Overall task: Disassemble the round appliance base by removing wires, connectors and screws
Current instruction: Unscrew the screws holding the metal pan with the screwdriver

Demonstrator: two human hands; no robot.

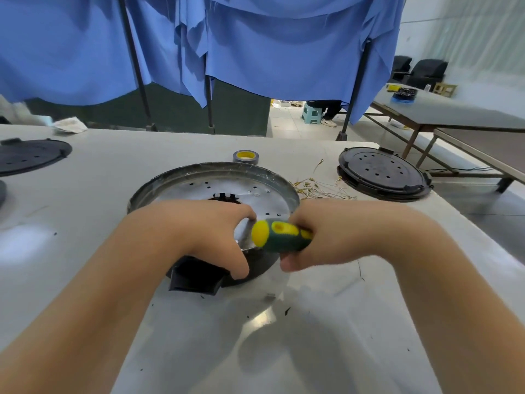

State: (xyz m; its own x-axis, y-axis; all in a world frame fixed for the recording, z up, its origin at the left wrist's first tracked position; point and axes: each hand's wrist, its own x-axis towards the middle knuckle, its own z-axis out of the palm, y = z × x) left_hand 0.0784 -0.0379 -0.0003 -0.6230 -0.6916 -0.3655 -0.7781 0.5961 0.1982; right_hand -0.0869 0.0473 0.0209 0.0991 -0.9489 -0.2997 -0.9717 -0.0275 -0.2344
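The round appliance base lies in the middle of the table, a silver perforated metal plate in a dark rim with a black plastic socket block at its near edge. My left hand grips the base's near rim, fingers over the plate and thumb on the black part. My right hand is closed around a green and yellow screwdriver, whose handle end points left over the near rim. Its shaft and tip are hidden by my hand.
A pile of thin wires with brass terminals lies right of the base. Beyond it sit a black round cover, a tape roll behind the base, and another black cover at far left. The table edge runs along the right.
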